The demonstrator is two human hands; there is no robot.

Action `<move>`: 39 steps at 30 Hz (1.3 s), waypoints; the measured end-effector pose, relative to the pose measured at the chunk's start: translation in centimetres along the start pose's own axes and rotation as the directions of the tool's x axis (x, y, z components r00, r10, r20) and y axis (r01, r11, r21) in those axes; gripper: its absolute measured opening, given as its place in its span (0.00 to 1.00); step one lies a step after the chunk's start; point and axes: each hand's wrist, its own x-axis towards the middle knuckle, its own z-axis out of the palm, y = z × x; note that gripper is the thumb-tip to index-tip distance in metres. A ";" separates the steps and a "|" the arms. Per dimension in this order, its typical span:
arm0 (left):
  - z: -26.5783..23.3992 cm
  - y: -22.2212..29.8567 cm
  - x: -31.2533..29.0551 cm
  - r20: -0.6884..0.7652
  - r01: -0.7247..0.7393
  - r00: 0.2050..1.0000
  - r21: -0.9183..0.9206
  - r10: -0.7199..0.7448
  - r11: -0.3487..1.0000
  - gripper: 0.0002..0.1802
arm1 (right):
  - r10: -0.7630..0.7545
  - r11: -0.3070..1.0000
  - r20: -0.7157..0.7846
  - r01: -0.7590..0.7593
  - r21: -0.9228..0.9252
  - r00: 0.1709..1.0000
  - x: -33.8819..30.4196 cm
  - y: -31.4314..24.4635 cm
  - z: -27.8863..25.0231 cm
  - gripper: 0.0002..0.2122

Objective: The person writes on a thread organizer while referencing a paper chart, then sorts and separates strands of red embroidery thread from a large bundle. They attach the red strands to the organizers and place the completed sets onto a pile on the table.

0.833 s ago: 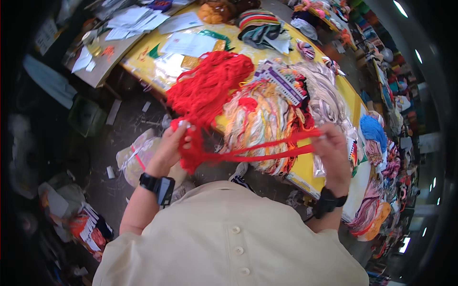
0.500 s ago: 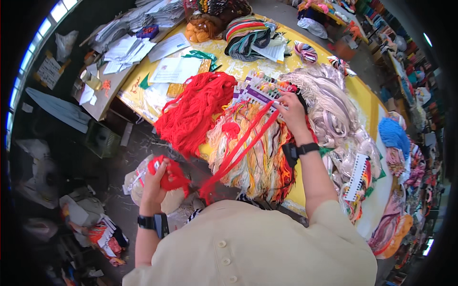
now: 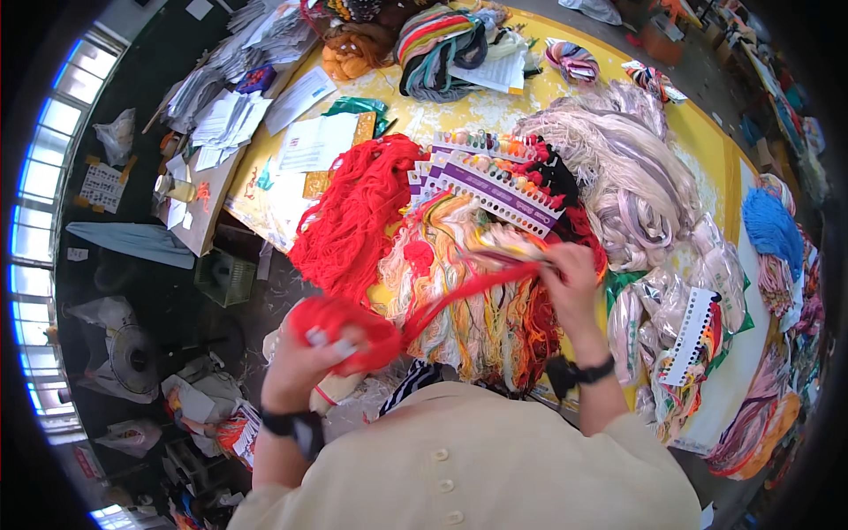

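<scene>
A bunch of red yarn (image 3: 375, 340) is gripped in my left hand (image 3: 309, 358) at the near side of the table, blurred by motion. From it red strands (image 3: 468, 291) stretch across to my right hand (image 3: 570, 278), whose fingers pinch them. Below and beyond these strands lie thread sample cards (image 3: 495, 194) with purple bands and punched edges, their many-coloured threads (image 3: 477, 318) hanging toward me over the table edge. Left of the cards spreads a large heap of red yarn (image 3: 353, 221). Right of them is a pile of pale lilac and cream skeins (image 3: 627, 177).
The yellow table (image 3: 707, 141) also bears papers (image 3: 318, 141), a multicoloured yarn bundle (image 3: 442, 53) and brown yarn (image 3: 349, 57). Another punched card (image 3: 689, 336) lies on plastic-wrapped skeins at right. A side table with paper stacks (image 3: 230, 124) stands at left, a green basket (image 3: 225, 278) below it.
My right hand has come down and toward me from the sample cards, drawing the red strands off them. My left hand has moved right and nearer the table edge with its yarn.
</scene>
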 end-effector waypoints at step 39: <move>-6.8 -12.1 13.0 -0.209 0.192 0.958 -0.038 -0.196 0.981 0.16 | 0.270 0.962 0.234 -0.250 -0.112 0.934 3.7 6.4 9.2 0.16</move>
